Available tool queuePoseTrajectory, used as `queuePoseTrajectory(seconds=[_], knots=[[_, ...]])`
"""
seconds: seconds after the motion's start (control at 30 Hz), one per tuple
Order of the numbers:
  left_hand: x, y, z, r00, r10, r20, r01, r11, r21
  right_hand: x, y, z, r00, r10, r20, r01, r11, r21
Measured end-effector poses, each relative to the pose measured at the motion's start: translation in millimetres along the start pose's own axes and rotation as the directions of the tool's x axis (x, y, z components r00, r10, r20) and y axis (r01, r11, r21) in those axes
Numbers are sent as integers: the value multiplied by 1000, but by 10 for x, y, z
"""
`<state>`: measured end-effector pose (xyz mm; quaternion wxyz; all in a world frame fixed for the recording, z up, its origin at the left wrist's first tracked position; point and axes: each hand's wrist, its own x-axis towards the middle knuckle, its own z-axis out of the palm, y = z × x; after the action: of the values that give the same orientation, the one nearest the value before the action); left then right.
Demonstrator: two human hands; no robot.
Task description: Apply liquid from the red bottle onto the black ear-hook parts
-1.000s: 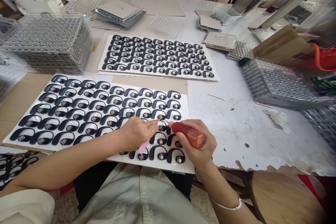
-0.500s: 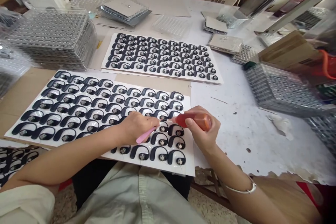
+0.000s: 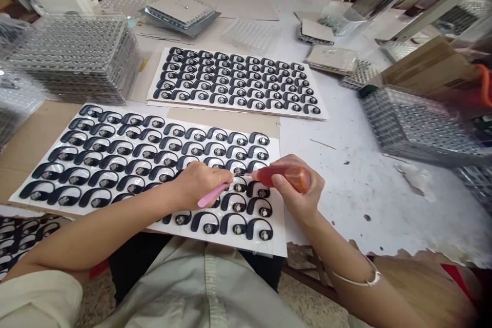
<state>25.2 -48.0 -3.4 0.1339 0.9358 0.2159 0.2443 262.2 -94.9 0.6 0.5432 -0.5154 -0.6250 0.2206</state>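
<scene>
My left hand is closed on a thin pink stick, its tip over a black ear-hook part on the near white sheet. My right hand grips a small orange-red bottle, its nozzle pointing left toward the same spot. The sheet carries several rows of black ear-hook parts with round metal centres. Both hands hover over the sheet's right end, close to each other.
A second white sheet of the same parts lies farther back. Stacks of clear blister trays stand at the left and right. Cardboard pieces and more trays crowd the back. The table's front edge is chipped.
A second ago the hands were nearer the sheet's front edge; they have moved a row farther up. The bottle now lies more level. Since half a second ago almost nothing has shifted.
</scene>
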Motion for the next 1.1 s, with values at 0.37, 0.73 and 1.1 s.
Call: queuePoseTrajectory(seconds=[0.37, 0.73, 1.1], knots=[[21, 4, -27, 1000, -28, -1, 28, 996, -81, -4, -6, 8, 999, -52, 13, 52, 999, 1], [29, -3, -36, 1000, -28, 13, 29, 997, -65, -34, 16, 1, 989, -141, 33, 141, 990, -5], [36, -12, -57, 998, -60, 0, 59, 986, -158, -42, 86, 22, 1000, 20, 2, -20, 992, 124]])
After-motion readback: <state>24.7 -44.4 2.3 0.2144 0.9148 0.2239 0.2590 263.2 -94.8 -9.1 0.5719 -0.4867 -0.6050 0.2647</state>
